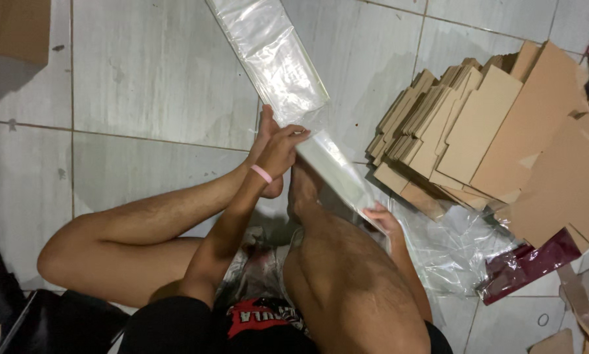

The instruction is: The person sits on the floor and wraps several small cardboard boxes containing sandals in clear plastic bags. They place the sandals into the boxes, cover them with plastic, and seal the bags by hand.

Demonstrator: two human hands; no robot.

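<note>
I sit on a tiled floor with my bare legs drawn in. My left hand (282, 149), with a pink band on the wrist, grips the upper end of a clear plastic bag (337, 172). At the bag's lower end my right hand (381, 218) holds its edge, partly hidden behind my right knee. The bag is stretched at a slant between both hands, over my feet. Above it, a long stack of clear plastic bags (268, 56) lies on the floor, running up to the frame's top.
A big pile of flat brown cardboard pieces (484, 124) lies at the right. Crumpled clear plastic (451, 246) and a dark red foil bag (527, 265) lie below it. A cardboard box corner (16, 26) shows at top left, a dark object (39, 321) at bottom left.
</note>
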